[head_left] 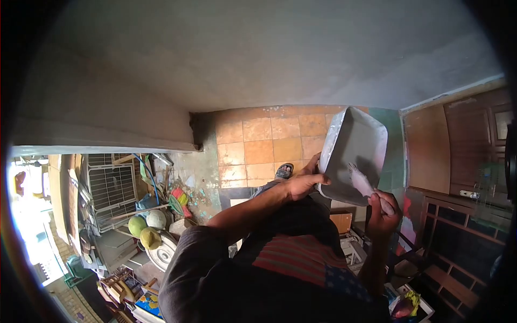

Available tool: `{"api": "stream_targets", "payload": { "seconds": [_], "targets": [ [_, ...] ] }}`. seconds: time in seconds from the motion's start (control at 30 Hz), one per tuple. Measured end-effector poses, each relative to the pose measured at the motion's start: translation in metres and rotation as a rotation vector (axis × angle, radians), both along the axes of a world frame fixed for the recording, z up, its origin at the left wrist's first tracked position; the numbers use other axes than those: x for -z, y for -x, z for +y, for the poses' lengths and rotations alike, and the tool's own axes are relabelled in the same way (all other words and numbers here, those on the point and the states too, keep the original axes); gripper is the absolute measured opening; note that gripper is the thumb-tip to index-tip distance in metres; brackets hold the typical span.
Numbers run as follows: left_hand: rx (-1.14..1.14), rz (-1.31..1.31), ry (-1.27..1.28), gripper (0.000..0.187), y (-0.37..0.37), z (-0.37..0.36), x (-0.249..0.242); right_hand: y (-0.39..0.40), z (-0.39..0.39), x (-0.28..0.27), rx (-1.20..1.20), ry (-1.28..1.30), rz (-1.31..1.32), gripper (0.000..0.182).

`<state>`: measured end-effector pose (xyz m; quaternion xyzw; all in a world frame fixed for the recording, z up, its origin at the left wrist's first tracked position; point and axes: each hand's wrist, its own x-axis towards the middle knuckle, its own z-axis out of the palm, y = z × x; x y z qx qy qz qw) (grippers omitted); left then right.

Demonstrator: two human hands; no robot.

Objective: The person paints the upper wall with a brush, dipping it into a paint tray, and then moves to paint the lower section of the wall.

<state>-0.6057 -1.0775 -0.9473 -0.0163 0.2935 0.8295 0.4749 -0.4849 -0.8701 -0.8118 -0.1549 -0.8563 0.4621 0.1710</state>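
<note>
My left hand (pixel 305 183) grips the near left rim of a pale rectangular tub (pixel 333 141), thumb over the edge and fingers beneath. The tub is tilted, and its inside looks grey and smooth. In my right hand (pixel 383 211) is a paintbrush (pixel 361 182), its handle between thumb and curled fingers. Whitish paint coats the brush, and its bristles point into the tub, overlapping the grey inside in this view.
A grey plastered wall (pixel 269 59) stands ahead above orange floor tiles (pixel 258 153). At left lie a wire rack (pixel 111 183), several hard hats (pixel 156 220) and a round white lid (pixel 163 253). Brown wooden doors (pixel 428 151) are at right. My sandalled foot (pixel 284 171) shows below.
</note>
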Motion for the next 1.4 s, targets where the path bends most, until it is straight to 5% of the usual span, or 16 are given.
{"api": "stream_targets", "payload": {
  "seconds": [0.27, 0.47, 1.4],
  "targets": [
    [0.070, 0.068, 0.055, 0.102, -0.001, 0.003, 0.002, -0.001, 0.009, -0.003, 0.036, 0.037, -0.091, 0.012],
    [0.012, 0.060, 0.003, 0.100, 0.004, 0.000, -0.016, -0.001, 0.014, 0.003, 0.075, -0.016, 0.094, 0.013],
    [-0.134, -0.001, 0.026, 0.098, -0.005, 0.001, -0.020, 0.026, 0.021, 0.005, -0.155, 0.007, 0.159, 0.010]
  ]
}}
